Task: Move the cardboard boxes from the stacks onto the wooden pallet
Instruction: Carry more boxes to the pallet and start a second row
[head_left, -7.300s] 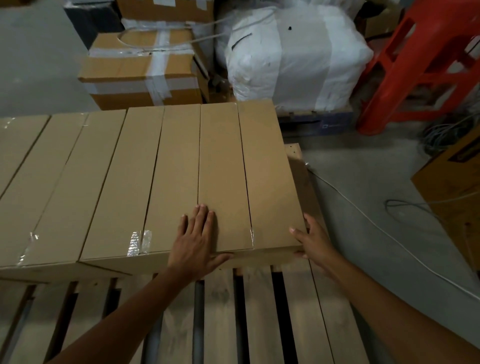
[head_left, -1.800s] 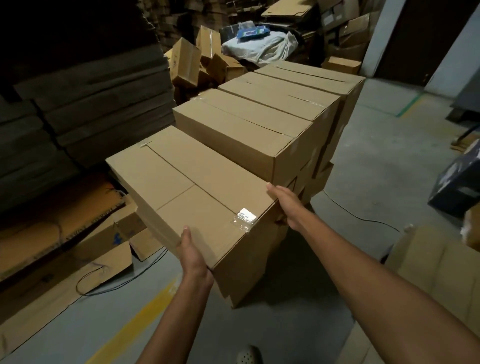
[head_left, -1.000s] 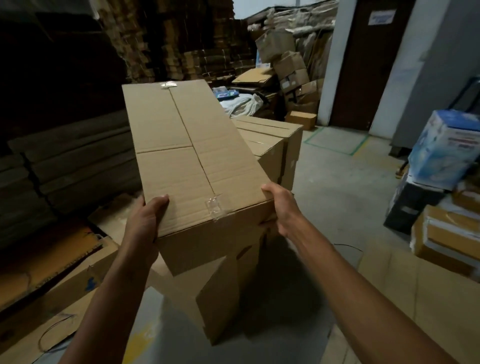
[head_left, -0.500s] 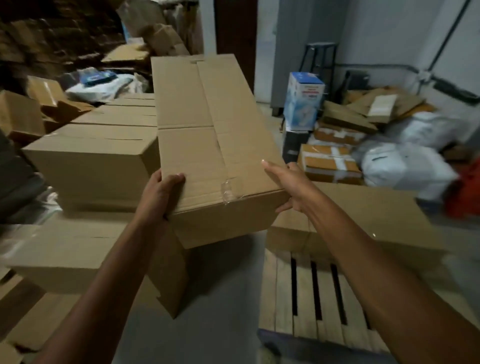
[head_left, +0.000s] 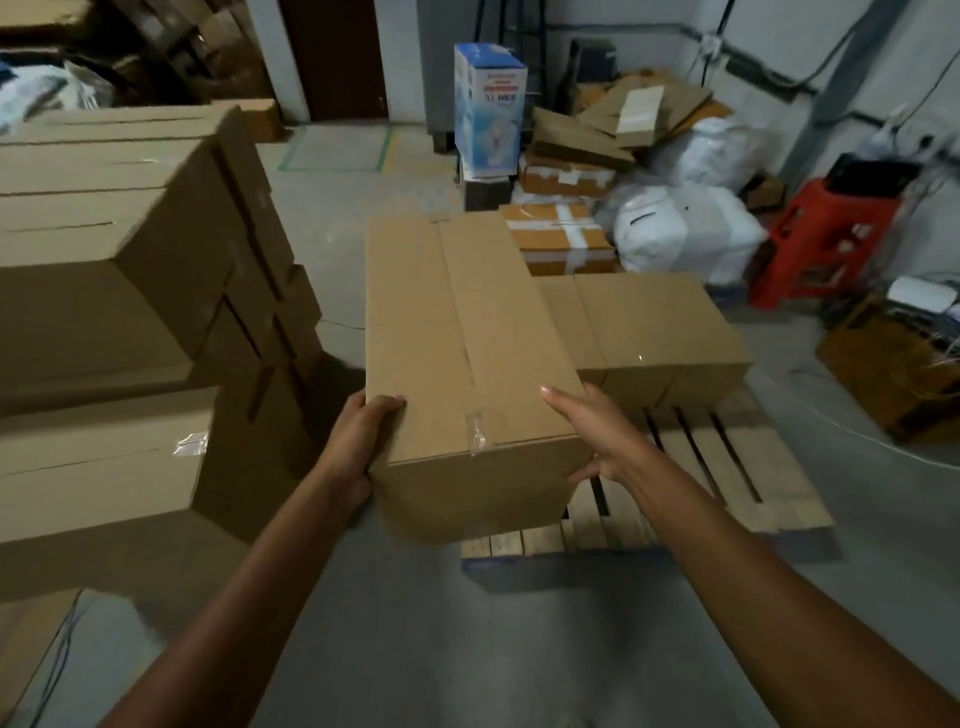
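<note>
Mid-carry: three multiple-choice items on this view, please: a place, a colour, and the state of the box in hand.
1. The placed boxes sit on the wooden pallet at its: A near end; B far end; C underside.
2. The plastic stool on the right is: A green; B yellow; C red.
3. The carried box is: A taped shut and held up; B open-flapped; C on the floor.
Answers: 1 B, its near end lies bare; 2 C, plainly red; 3 A, left hand and right hand grip its sides, tape over the seam.
</note>
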